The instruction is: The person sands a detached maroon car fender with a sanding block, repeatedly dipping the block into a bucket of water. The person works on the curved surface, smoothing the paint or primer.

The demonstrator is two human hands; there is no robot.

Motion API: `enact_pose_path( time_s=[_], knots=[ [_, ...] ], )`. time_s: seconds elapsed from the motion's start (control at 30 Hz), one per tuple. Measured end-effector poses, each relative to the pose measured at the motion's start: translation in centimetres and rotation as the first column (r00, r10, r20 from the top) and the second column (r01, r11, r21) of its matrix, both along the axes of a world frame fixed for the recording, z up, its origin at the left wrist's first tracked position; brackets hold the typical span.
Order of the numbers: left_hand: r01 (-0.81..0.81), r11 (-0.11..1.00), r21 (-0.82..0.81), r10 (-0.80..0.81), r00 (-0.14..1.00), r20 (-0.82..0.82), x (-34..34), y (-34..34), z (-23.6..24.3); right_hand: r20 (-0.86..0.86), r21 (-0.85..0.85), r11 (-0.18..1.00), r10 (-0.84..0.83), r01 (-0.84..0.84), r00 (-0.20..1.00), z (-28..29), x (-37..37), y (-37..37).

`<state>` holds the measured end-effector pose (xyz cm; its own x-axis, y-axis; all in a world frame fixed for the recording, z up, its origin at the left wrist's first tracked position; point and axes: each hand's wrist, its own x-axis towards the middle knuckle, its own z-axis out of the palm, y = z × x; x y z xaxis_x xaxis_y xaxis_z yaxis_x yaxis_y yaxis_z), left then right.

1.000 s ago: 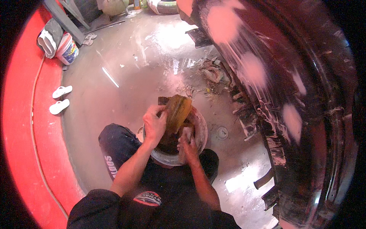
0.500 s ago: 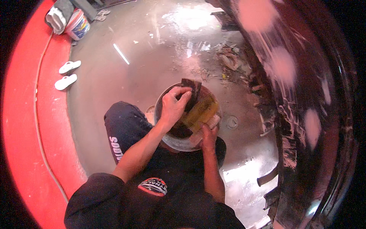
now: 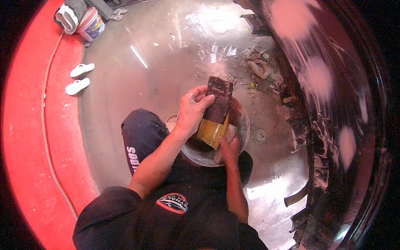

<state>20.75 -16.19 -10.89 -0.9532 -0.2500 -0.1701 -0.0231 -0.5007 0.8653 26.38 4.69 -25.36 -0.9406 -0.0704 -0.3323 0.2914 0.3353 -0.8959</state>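
Well to the left of the basin (image 3: 242, 118), a red strip (image 3: 33, 104) carries a hose (image 3: 43, 112), and a pair of white slippers (image 3: 77, 86) lies nearer, by the strip's edge. A bucket (image 3: 91, 27) stands beyond them, far to the basin's left.

Over the basin's left side, the left hand (image 3: 195, 109) pinches a dark rectangular piece (image 3: 218, 100) between thumb and fingers, its top end reaching past the far rim. A yellow sheet (image 3: 212, 131) lies partly under it, over the basin's opening; which hand bears the sheet I cannot tell. Over the basin's right side, the right hand (image 3: 230, 149) is closed around a pale block (image 3: 230, 134). All three pieces are in or between the hands, so the work at the basin looks under way rather than finished; whether any piece is clean or wet is not clear.

Beyond the basin and to its right, scraps (image 3: 259, 68) litter the floor. Farther right stands a dark panel (image 3: 366, 137) with pale patches (image 3: 318, 78) and smeared streaks. The patches look applied, but they stand out unevenly, so evening them seems left. Neither hand touches the panel.
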Motion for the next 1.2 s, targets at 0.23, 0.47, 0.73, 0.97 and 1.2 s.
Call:
enact_pose_path(
  time_s=[0.23, 0.47, 0.73, 0.97, 1.2],
  knots=[
    [-0.092, 0.985, -0.143, 0.08, 0.993, -0.085, 0.4, 0.6, -1.2, 0.069, -0.282, 0.915, -0.28, 0.288, 0.957, 12.1, -0.9, -3.6],
    [0.052, 0.867, -0.496, -0.043, 0.999, 0.03, 1.9, 1.9, 0.4, -0.598, 0.133, 0.981, -0.033, 0.14, 0.801, 13.5, -2.9, -6.0],
    [0.167, 0.985, 0.049, -0.173, 0.97, 0.173, 2.2, 4.8, -1.5, -0.667, 0.158, 0.961, -0.064, 0.225, 0.742, 13.4, -3.6, -5.4],
    [0.165, 0.986, 0.008, -0.165, 0.982, 0.092, 2.3, 5.7, -0.6, -0.703, 0.174, 0.957, -0.044, 0.232, 0.709, 11.3, -4.0, -5.0],
    [0.056, 0.985, -0.164, -0.034, 0.99, 0.137, 2.7, 6.7, -0.3, -0.646, 0.128, 0.969, -0.081, 0.213, 0.759, 9.7, -4.3, -5.8]
  ],
)
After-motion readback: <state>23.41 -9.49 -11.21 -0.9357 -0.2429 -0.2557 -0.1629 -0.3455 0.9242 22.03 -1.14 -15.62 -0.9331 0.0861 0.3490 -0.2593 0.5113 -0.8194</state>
